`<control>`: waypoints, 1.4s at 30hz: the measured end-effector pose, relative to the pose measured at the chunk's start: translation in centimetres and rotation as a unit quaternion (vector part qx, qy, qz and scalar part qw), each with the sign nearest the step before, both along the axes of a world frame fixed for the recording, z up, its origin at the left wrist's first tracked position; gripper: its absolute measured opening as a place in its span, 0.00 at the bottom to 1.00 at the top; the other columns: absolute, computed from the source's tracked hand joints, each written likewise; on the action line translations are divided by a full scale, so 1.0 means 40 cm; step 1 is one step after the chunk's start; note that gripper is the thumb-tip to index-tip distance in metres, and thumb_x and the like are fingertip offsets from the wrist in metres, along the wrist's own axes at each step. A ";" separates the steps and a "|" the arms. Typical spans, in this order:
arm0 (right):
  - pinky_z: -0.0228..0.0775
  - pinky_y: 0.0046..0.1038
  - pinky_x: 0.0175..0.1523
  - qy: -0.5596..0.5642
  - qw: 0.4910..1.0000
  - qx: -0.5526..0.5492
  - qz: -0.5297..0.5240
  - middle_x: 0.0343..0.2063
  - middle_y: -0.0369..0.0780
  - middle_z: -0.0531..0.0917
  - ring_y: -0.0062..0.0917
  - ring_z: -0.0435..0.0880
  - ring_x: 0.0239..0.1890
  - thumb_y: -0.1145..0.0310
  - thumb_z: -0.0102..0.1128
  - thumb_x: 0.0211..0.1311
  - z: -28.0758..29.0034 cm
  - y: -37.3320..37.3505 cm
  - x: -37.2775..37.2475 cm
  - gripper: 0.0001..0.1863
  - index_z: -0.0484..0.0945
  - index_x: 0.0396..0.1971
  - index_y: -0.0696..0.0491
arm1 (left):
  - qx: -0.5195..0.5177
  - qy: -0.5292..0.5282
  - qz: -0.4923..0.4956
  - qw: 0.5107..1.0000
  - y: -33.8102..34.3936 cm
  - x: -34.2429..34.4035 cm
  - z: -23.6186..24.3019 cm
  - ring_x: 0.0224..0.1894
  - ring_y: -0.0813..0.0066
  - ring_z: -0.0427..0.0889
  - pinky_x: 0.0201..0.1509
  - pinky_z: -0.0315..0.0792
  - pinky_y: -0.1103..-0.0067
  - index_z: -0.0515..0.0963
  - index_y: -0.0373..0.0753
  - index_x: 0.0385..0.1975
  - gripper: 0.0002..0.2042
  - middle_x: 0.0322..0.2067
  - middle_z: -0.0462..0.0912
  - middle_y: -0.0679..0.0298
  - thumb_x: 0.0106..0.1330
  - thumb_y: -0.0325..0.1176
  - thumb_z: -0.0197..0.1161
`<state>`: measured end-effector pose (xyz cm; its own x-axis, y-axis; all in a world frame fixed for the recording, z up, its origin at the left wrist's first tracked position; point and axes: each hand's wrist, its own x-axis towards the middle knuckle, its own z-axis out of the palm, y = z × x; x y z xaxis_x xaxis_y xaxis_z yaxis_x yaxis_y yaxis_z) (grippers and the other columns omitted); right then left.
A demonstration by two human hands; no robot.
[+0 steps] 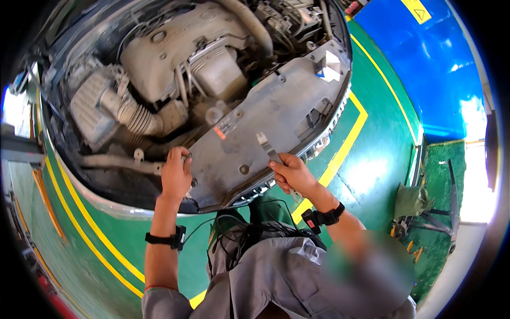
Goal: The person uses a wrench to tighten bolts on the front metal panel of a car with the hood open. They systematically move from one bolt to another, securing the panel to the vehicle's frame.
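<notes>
My right hand (291,173) is closed round a flat silver pry tool (270,149) with a forked tip. The fork points away from me, above the grey plastic cover (255,114) along the front of an open engine bay. My left hand (176,171) is at the cover's near left edge, thumb and fingers pinched together. A small dark bit shows at its fingertips, too small to name. Near the front edge, a round fastener (244,169) sits in the cover, between my two hands.
Beyond the cover lie a dusty engine cover (180,45), a ribbed air intake hose (135,114) and an air filter box (93,109). A crumpled white piece (329,66) rests on the cover's far right. At right stand a blue cabinet (419,69) and a green stool (411,201).
</notes>
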<state>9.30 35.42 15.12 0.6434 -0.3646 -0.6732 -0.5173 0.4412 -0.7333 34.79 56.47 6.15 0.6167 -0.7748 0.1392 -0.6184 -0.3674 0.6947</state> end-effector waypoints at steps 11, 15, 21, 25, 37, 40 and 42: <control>0.65 0.22 0.27 -0.128 0.961 0.059 -0.238 0.25 0.32 0.71 0.17 0.70 0.25 0.67 0.50 0.77 0.017 -0.295 -0.304 0.16 0.75 0.59 0.52 | -0.035 0.045 -0.104 0.993 -0.531 -0.241 0.202 0.47 0.49 0.81 0.49 0.74 0.64 0.74 0.37 0.45 0.10 0.42 0.82 0.54 0.66 0.24 0.62; 0.66 0.22 0.29 -0.146 0.958 0.035 -0.244 0.27 0.32 0.74 0.15 0.71 0.26 0.65 0.50 0.78 -0.014 -0.405 -0.416 0.17 0.75 0.60 0.52 | -0.064 0.014 -0.138 0.988 -0.825 -0.324 0.211 0.48 0.51 0.81 0.50 0.74 0.64 0.74 0.38 0.45 0.10 0.43 0.83 0.56 0.65 0.24 0.63; 0.67 0.21 0.29 -0.106 0.952 0.054 -0.282 0.26 0.32 0.74 0.15 0.72 0.25 0.65 0.52 0.77 -0.053 -0.523 -0.566 0.17 0.75 0.60 0.52 | -0.094 -0.045 -0.138 0.985 -1.207 -0.391 0.181 0.46 0.55 0.82 0.47 0.75 0.64 0.76 0.40 0.44 0.10 0.41 0.82 0.58 0.64 0.24 0.64; 0.69 0.21 0.29 -0.090 0.955 0.034 -0.279 0.25 0.32 0.75 0.15 0.73 0.24 0.64 0.51 0.77 -0.060 -0.574 -0.647 0.17 0.75 0.60 0.52 | -0.052 -0.054 -0.114 0.991 -1.344 -0.429 0.173 0.45 0.58 0.82 0.48 0.75 0.66 0.77 0.41 0.46 0.12 0.41 0.82 0.59 0.63 0.25 0.64; 0.65 0.18 0.30 -0.035 0.983 -0.108 -0.146 0.24 0.30 0.74 0.13 0.71 0.25 0.62 0.47 0.79 -0.061 -0.638 -0.621 0.18 0.75 0.61 0.53 | -0.084 -0.033 0.025 0.996 -0.961 -0.364 0.163 0.42 0.58 0.82 0.47 0.75 0.68 0.79 0.39 0.48 0.12 0.38 0.82 0.58 0.66 0.24 0.62; 0.67 0.23 0.30 0.051 0.971 -0.212 -0.095 0.21 0.34 0.78 0.16 0.74 0.23 0.62 0.51 0.77 -0.072 -0.615 -0.564 0.16 0.79 0.50 0.59 | -0.048 -0.001 0.144 0.988 -0.673 -0.384 0.158 0.38 0.64 0.81 0.45 0.74 0.73 0.80 0.37 0.47 0.10 0.37 0.82 0.58 0.67 0.23 0.62; 0.66 0.23 0.29 0.033 0.963 -0.266 -0.007 0.18 0.35 0.76 0.16 0.72 0.22 0.63 0.51 0.77 -0.040 -0.596 -0.508 0.15 0.79 0.42 0.60 | -0.021 -0.002 0.206 0.978 -0.460 -0.397 0.114 0.38 0.67 0.81 0.44 0.74 0.75 0.80 0.36 0.47 0.10 0.37 0.82 0.58 0.67 0.24 0.62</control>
